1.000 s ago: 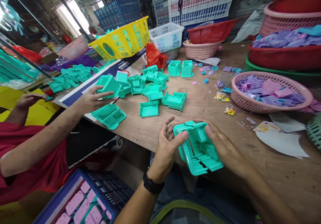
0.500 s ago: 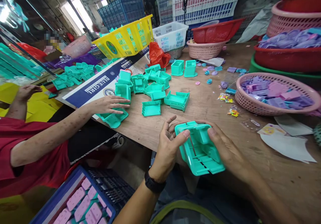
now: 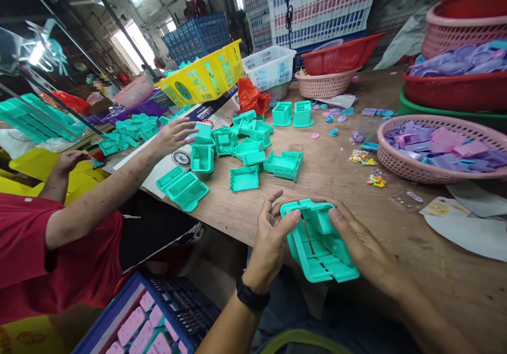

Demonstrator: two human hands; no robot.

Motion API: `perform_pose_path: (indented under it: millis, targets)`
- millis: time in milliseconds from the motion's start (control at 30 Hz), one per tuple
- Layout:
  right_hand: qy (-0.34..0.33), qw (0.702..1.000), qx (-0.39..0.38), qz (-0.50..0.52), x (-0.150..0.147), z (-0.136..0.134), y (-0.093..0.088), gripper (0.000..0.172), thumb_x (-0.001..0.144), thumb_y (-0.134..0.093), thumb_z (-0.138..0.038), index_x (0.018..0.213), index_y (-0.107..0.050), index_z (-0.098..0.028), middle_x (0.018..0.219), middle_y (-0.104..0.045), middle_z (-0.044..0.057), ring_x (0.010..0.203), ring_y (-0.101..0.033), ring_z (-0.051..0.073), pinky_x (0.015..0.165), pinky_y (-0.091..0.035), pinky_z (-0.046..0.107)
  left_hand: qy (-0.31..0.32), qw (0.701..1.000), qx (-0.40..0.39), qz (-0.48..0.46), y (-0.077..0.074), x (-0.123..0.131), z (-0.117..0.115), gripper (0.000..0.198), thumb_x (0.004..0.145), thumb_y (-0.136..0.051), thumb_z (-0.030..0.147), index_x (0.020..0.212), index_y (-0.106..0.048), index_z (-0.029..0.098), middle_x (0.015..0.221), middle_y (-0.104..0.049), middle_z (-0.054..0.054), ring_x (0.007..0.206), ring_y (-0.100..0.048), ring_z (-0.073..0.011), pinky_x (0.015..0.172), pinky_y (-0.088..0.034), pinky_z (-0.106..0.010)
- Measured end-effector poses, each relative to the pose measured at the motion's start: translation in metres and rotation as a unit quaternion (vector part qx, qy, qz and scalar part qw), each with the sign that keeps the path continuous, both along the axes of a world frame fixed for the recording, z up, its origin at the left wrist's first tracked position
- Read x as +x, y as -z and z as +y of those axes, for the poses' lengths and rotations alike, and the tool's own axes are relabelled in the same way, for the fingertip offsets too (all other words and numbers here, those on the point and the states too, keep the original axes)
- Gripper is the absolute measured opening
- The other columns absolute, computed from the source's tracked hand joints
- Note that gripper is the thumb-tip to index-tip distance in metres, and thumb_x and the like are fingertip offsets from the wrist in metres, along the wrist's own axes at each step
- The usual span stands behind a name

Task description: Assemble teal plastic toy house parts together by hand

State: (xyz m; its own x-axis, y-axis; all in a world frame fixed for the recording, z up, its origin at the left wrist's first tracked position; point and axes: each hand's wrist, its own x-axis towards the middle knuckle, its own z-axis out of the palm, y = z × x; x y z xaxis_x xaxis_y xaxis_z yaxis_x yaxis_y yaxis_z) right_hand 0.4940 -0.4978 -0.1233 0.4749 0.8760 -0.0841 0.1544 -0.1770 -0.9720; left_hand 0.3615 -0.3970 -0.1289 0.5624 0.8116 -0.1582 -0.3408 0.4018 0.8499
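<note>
Between my two hands is a teal plastic box-shaped part [image 3: 322, 245], tilted with its hollow inside toward me and held above the table's front edge. My left hand [image 3: 273, 238] grips its left side, thumb over the rim. On the other side my right hand [image 3: 356, 238] holds it, with the thumb on the upper right rim and the other fingers mostly hidden behind. Beyond my hands lie loose teal parts, among them a shallow tray-like piece [image 3: 283, 164] and a smaller one [image 3: 244, 178].
To the left, a co-worker's hand [image 3: 174, 134] hovers over the teal pile. A pink basket [image 3: 439, 173] of purple and pink parts stands right. Below the table, a blue crate [image 3: 178, 296] holds pink-topped pieces. A yellow basket [image 3: 202, 76] is at the back.
The co-worker's hand has lifted off the near teal pieces and moved up and away. My hands still hold the teal part in much the same pose, while the view has shifted slightly.
</note>
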Motion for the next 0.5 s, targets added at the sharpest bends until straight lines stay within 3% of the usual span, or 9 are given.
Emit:
perform_pose_path:
  millis: [133, 367, 500]
  targets:
    - [0.003, 1.0, 0.008, -0.015, -0.0023, 0.0024, -0.0079, 0.072, 0.093, -0.04, -0.084, 0.132, -0.068, -0.03, 0.142, -0.07, 0.005, 0.146, -0.051, 0.036, 0.11, -0.055, 0.048, -0.007, 1.0, -0.005, 0.007, -0.0016, 0.0, -0.0002, 0.086, 0.066, -0.098, 0.045, 0.137, -0.056, 0.02, 0.115, -0.075, -0.009, 0.112, -0.072, -0.0291, 0.097, -0.055, -0.038]
    - [0.022, 1.0, 0.003, 0.002, -0.0005, 0.0049, -0.001, 0.069, 0.094, -0.04, -0.08, 0.135, -0.067, -0.032, 0.139, -0.072, 0.003, 0.132, -0.065, 0.034, 0.11, -0.057, 0.049, -0.011, 1.0, -0.009, 0.021, -0.0049, 0.0018, 0.0001, 0.084, 0.064, -0.098, 0.044, 0.134, -0.059, 0.02, 0.104, -0.073, -0.005, 0.102, -0.073, -0.0249, 0.088, -0.055, -0.033]
    - [0.029, 0.999, 0.03, 0.025, 0.0001, 0.0068, 0.0013, 0.065, 0.095, -0.043, -0.079, 0.131, -0.07, -0.032, 0.138, -0.072, 0.002, 0.132, -0.065, 0.033, 0.112, -0.056, 0.048, -0.008, 0.999, -0.02, 0.034, -0.0031, 0.0045, 0.0034, 0.084, 0.062, -0.1, 0.044, 0.131, -0.06, 0.02, 0.102, -0.073, -0.004, 0.094, -0.072, -0.0216, 0.084, -0.054, -0.031]
